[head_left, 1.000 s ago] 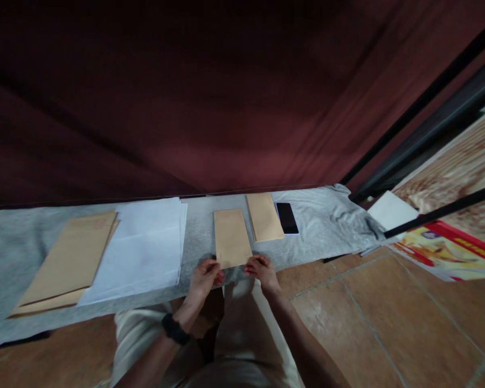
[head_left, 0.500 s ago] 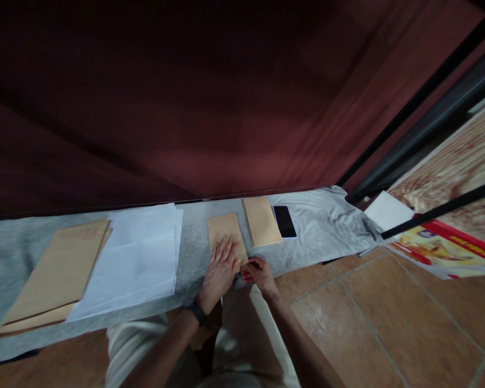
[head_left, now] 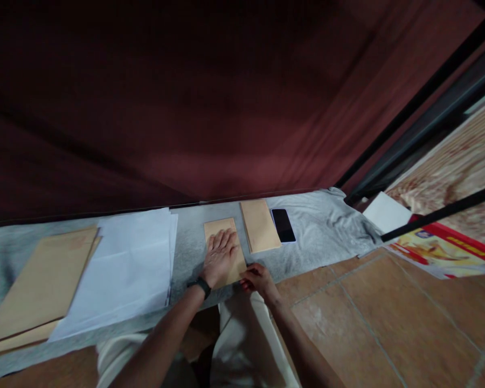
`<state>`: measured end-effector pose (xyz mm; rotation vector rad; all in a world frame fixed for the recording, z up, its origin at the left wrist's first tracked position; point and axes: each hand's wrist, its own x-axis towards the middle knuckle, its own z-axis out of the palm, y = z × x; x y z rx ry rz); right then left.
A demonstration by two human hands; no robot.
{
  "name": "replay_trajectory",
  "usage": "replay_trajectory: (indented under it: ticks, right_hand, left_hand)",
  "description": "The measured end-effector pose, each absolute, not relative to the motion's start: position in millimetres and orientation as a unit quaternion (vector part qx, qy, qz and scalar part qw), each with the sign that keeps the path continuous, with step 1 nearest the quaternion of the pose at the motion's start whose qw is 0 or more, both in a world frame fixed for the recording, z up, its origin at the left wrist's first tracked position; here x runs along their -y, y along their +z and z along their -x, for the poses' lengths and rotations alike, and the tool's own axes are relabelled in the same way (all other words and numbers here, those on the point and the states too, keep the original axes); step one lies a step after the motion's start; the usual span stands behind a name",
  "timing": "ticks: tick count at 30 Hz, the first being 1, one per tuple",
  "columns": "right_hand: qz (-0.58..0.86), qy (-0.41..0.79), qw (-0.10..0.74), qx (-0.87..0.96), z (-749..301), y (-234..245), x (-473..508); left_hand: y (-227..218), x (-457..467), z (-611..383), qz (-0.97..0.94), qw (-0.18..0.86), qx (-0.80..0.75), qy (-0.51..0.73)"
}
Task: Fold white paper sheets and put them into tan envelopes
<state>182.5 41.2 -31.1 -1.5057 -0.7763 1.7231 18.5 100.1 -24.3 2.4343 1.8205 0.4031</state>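
Note:
A small brown paper envelope [head_left: 229,223] lies on the grey cloth in front of me. My left hand [head_left: 221,253] rests flat on it, fingers stretched toward its far end, with a dark band on the wrist. At the near right corner of the same envelope, the curled fingers of my right hand [head_left: 257,278] pinch its edge. Just to the right is a stack of similar brown envelopes [head_left: 261,226]. A dark-screened phone [head_left: 283,225] lies beside that stack.
Large white paper sheets [head_left: 123,269] lie at left, partly under larger brown envelopes [head_left: 44,277]. A grey cloth [head_left: 319,226] covers the narrow surface before a dark red curtain [head_left: 226,134]. Black bars, a white piece [head_left: 386,211] and a red-yellow printed package [head_left: 440,248] are at right.
My left hand has slid forward over the envelope, away from me. My right hand stays at the near right corner. The view has shifted slightly.

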Motion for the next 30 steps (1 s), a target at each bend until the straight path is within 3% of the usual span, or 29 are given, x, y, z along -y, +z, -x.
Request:
replay_trajectory:
  ticks: [10, 20, 25, 30]
  right_hand:
    - [0.558, 0.68, 0.355, 0.317, -186.4, -23.1, -38.5]
    - [0.568, 0.644, 0.4, 0.322, -180.7, -31.2, -31.5]
    - [0.557, 0.65, 0.409, 0.318, -181.5, -31.2, -28.9]
    - [0.551, 0.634, 0.44, 0.318, -200.2, -25.0, -36.7]
  left_hand:
    - [-24.1, -130.5, -10.5, -0.772, 0.053, -0.616, 0.147]
    - [-53.1, -29.2, 5.5, -0.647, 0.172, -0.645, 0.368]
    - [-47.6, 7.5, 2.1, -0.587, 0.25, -0.654, 0.407]
    - [-37.7, 10.5, 2.6, -0.56, 0.241, -0.667, 0.429]
